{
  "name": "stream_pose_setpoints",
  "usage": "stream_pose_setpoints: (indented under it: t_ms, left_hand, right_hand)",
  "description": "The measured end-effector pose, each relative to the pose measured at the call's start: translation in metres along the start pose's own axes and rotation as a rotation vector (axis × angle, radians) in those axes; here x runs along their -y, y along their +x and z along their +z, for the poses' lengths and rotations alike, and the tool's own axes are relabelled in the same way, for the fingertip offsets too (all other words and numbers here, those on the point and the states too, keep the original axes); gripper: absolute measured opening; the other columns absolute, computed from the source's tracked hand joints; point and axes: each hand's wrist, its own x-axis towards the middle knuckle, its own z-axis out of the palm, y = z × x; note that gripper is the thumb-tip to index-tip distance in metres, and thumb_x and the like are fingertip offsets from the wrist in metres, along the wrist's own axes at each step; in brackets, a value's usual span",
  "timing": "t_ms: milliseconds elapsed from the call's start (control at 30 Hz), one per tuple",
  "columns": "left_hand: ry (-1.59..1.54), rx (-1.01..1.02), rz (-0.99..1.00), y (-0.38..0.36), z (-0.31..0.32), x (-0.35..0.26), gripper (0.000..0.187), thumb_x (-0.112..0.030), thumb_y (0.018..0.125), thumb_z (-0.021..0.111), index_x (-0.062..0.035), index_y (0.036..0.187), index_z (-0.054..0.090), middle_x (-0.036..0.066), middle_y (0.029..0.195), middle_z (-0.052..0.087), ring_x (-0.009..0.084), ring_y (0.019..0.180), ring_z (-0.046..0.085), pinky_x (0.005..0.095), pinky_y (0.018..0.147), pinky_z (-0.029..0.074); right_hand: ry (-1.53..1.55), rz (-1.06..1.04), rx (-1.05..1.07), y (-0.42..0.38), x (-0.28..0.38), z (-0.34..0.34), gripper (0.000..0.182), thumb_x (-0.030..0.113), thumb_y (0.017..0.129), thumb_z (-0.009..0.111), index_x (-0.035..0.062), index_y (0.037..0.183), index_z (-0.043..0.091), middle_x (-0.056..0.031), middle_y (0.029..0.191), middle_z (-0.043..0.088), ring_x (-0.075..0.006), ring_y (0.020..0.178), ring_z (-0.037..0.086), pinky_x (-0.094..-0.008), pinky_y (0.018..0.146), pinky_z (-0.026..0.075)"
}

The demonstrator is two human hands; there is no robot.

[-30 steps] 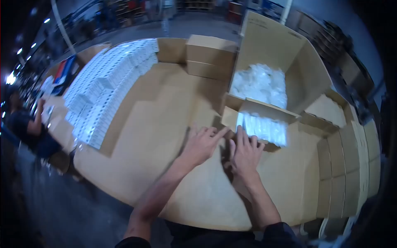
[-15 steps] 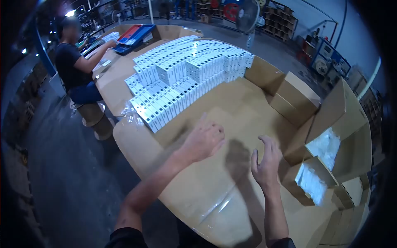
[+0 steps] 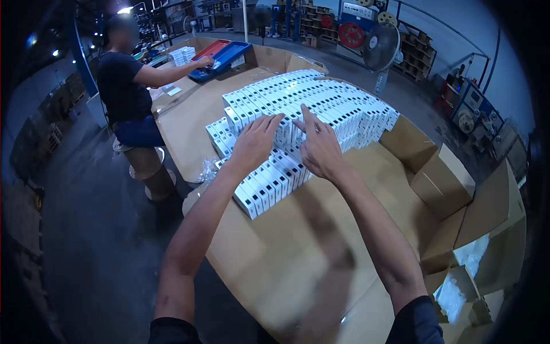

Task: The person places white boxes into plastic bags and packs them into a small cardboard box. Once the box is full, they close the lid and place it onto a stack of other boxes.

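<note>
Many slim white boxes (image 3: 269,186) with dark square marks stand in packed rows, stacked in steps. Over the near edge of the upper layer, my left hand (image 3: 256,143) rests with its fingers stretched forward and close together. My right hand (image 3: 322,148) is a short way to its right, index finger pointing out over the box tops, thumb apart and the other fingers bent. A few upper boxes (image 3: 282,136) show between the two hands. Neither hand visibly holds a box, though whether the fingertips press on them is hard to see.
Brown cardboard (image 3: 275,252) covers the table under the boxes. Open cartons with clear plastic bags (image 3: 451,298) stand at the right. Crumpled clear plastic (image 3: 208,171) lies left of the stack. A seated co-worker (image 3: 123,86) reaches into a red and blue tray (image 3: 229,60).
Both hands have moved forward from above the bare cardboard to the near side of the upper boxes. The view has shifted, so the stack appears lower and further right.
</note>
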Motion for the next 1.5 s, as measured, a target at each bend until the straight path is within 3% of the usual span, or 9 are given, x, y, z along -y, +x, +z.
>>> stream_pose_setpoints:
  t_ms: [167,400,700,833,1033,1100,1300,1433,1500]
  left_hand:
    - [-0.039,-0.022,0.008,-0.003,0.003,0.014,0.067,0.000,0.083,0.070,-0.0062,0.146,0.048,0.015,0.127,0.062,0.0334,0.122,0.058,0.0446,0.107,0.045]
    - [-0.006,-0.094,0.057,-0.012,0.006,0.028,0.040,-0.001,0.080,0.076,-0.0078,0.118,0.069,0.009,0.115,0.063,0.0295,0.114,0.061,0.0434,0.100,0.049]
    - [-0.206,-0.217,-0.010,-0.053,-0.034,-0.037,0.033,0.008,0.077,0.076,-0.0024,0.107,0.066,0.011,0.116,0.060,0.0337,0.120,0.060,0.0456,0.099,0.052]
    - [-0.376,-0.311,0.091,-0.065,-0.037,-0.109,0.037,0.012,0.077,0.073,0.0005,0.110,0.061,0.015,0.123,0.059,0.0423,0.128,0.056,0.0503,0.101,0.052]
    - [-0.567,-0.348,0.319,-0.067,-0.035,-0.259,0.036,0.009,0.079,0.075,-0.0021,0.110,0.062,0.016,0.123,0.059,0.0438,0.124,0.059,0.0515,0.099,0.054]
    - [-0.716,-0.255,0.378,-0.064,-0.038,-0.308,0.037,0.010,0.077,0.074,-0.0026,0.110,0.061,0.015,0.121,0.060,0.0426,0.123,0.059,0.0497,0.098,0.055]
    - [-1.017,0.130,0.451,-0.015,-0.048,-0.445,0.033,0.007,0.082,0.068,-0.0030,0.112,0.061,0.017,0.114,0.064,0.0366,0.112,0.066,0.0426,0.093,0.056]
    - [-1.013,0.239,0.532,0.064,-0.006,-0.538,0.017,0.006,0.087,0.064,0.0009,0.103,0.067,0.018,0.101,0.069,0.0358,0.092,0.069,0.0419,0.082,0.055]
    - [-0.882,0.297,0.639,0.107,0.036,-0.576,0.018,0.003,0.087,0.067,0.0019,0.105,0.069,0.020,0.099,0.069,0.0366,0.091,0.069,0.0451,0.081,0.054]
  right_hand:
    - [-0.212,0.036,0.148,0.035,-0.004,0.018,0.084,0.010,0.089,0.053,-0.0036,0.161,0.011,-0.0167,0.154,0.049,-0.0367,0.145,0.039,-0.0594,0.119,0.028]
    - [-0.198,0.063,0.196,0.042,-0.003,0.020,0.081,0.010,0.090,0.051,-0.0065,0.160,0.012,-0.0133,0.134,0.068,-0.0371,0.143,0.042,-0.0584,0.118,0.030]
    - [0.258,0.127,-0.040,-0.013,0.005,-0.035,0.082,0.006,0.089,0.054,0.0048,0.162,0.017,-0.0323,0.147,0.048,-0.0454,0.135,0.049,-0.0555,0.116,0.036]
    - [0.780,0.487,0.047,-0.101,0.037,-0.106,0.074,0.017,0.100,0.060,0.0108,0.164,0.021,-0.0262,0.138,0.055,-0.0335,0.114,0.062,-0.0444,0.097,0.052]
    - [1.301,0.601,-0.044,-0.243,0.056,-0.178,0.063,0.022,0.106,0.061,0.0123,0.162,0.033,-0.0075,0.128,0.060,-0.0113,0.105,0.058,-0.0297,0.087,0.053]
    - [1.158,0.623,-0.263,-0.278,0.057,-0.195,0.041,0.017,0.107,0.059,0.0077,0.146,0.054,-0.0015,0.108,0.063,-0.0071,0.088,0.056,-0.0259,0.080,0.051]
    - [0.833,0.782,-0.401,-0.411,0.019,-0.311,0.016,0.004,0.103,0.055,0.0030,0.108,0.071,-0.0007,0.096,0.067,-0.0075,0.069,0.054,-0.0254,0.059,0.044]
    - [-0.063,0.810,-0.443,-0.472,-0.038,-0.384,0.014,0.004,0.097,0.059,0.0037,0.103,0.072,-0.0097,0.082,0.065,-0.0206,0.073,0.059,-0.0360,0.069,0.047]
    - [-0.065,0.974,-0.401,-0.487,-0.065,-0.406,0.016,0.011,0.098,0.060,0.0046,0.105,0.073,-0.0175,0.104,0.068,-0.0299,0.087,0.062,-0.0405,0.081,0.049]
